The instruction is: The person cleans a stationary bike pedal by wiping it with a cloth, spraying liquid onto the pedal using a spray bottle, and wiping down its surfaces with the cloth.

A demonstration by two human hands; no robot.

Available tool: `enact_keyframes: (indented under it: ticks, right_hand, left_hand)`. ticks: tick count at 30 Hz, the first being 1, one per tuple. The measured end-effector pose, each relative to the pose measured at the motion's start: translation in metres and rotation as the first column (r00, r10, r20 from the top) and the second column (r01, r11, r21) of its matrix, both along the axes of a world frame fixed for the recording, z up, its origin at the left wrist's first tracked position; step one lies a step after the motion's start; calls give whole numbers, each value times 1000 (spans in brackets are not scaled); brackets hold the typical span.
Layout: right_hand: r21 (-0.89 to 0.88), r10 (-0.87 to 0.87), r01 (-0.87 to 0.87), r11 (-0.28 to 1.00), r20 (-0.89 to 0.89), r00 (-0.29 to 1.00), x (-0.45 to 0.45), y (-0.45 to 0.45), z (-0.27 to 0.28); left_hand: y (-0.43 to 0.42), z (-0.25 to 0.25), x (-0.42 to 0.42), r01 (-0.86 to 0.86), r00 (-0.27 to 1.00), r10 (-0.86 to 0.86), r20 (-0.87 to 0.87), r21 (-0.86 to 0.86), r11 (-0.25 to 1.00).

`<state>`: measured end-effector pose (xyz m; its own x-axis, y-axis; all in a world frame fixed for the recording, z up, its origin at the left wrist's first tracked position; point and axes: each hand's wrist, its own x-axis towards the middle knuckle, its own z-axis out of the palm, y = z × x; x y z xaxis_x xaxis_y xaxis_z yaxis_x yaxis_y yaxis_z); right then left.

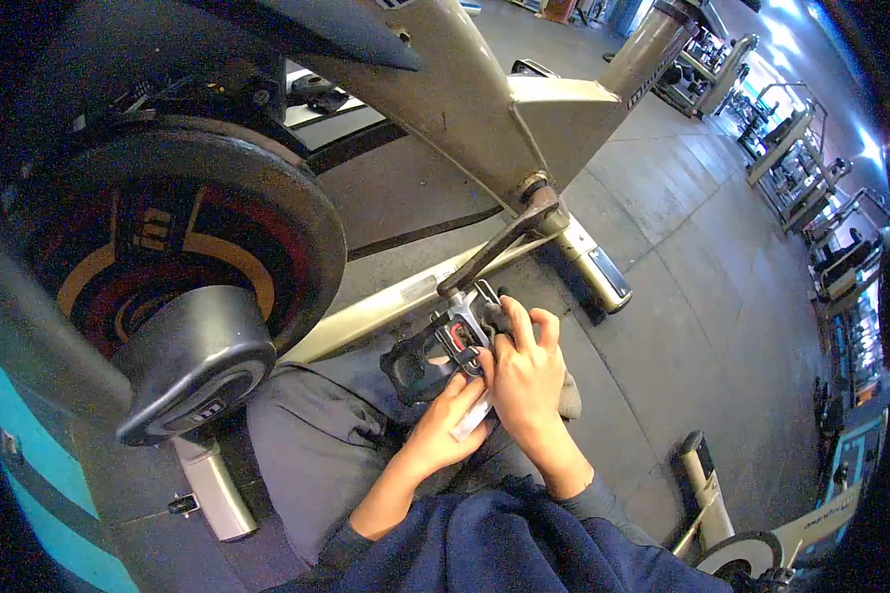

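In the head view, the person is sitting low beside an exercise bike [445,109], and both hands are working at a pedal [453,341] that is hanging at the lower end of the crank arm [499,242], above the dark-trousered legs [311,445]. The left hand [443,427] is closing its fingers on the near edge of the pedal, apparently steadying it. The right hand [526,374] is bending its fingers over the pedal's other side, close against the left; what its fingertips may be pinching is hiding beneath them, so I cannot tell. A pale strip [472,417] is showing between the hands, and whether either is gripping it is unclear. As for progress, the work is seemingly standing partway: the pedal is sitting on its crank, which is the part that looks done, while the handling at its near end is appearing unfinished, and how much is remaining cannot be judged. The pedal itself is showing a dark, open toe cage [410,371] to the left, silvery metal beside the crank, and a small red patch [459,336] in its middle, and is looking tilted rather than level.
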<state>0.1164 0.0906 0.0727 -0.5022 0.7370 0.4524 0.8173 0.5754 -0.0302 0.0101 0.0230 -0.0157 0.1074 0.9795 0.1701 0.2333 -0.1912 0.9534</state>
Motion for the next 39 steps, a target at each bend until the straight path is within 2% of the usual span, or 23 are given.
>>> enact_keyframes:
  ticks: [4,6,7,8,12,15,17,20,23,25,30,33,36,38,39]
  right_hand:
    - [17,-38,37,999,71,997,-4,0,3]
    - [-33,-91,99,995,206,974,-5,1,2]
    - [-36,-93,103,994,208,974,-4,4,3]
    - [-82,-52,71,994,214,975,-2,8,4]
    - [-150,57,-29,988,183,981,3,19,5]
    - [-100,29,-12,995,162,986,-1,14,2]
    - [-50,2,7,999,170,985,-4,9,3]
    - [-5,-50,53,999,198,979,-8,3,0]
    - [45,-93,85,995,211,973,-7,-2,1]
    - [38,-86,82,996,124,988,-3,-6,0]
    - [91,-87,76,993,116,989,-1,-8,-1]
    - [7,-68,68,998,145,987,-1,-2,8]
    - [-95,-18,38,995,204,979,3,11,14]
    - [-254,37,27,967,242,970,3,19,13]
    - [-261,71,-8,965,232,970,5,23,15]
  left_hand:
    - [-1,7,-2,12,1000,-12,5,-8,1000]
    - [-2,5,-1,15,1000,-15,1,-7,1000]
    - [-2,3,-1,-12,1000,14,-27,64,998]
    - [-1,1,0,-38,998,46,-53,138,990]
    - [-3,3,-3,-30,995,41,-86,123,992]
    - [-1,4,-2,-16,997,27,-76,143,990]
    - [0,2,0,-27,1000,27,2,94,995]
    - [1,1,-1,6,1000,-6,19,12,1000]
    - [1,0,-2,8,1000,-6,-23,81,997]
    - [0,3,-1,-9,1000,12,-26,90,996]
    - [-1,9,-2,-17,1000,16,5,66,998]
    - [0,10,-1,-23,999,21,30,55,998]
    - [0,9,-1,-15,1000,16,-7,51,999]
    - [-1,6,-2,-13,997,20,-71,101,995]
    - [-2,6,-4,-11,997,18,-73,102,995]
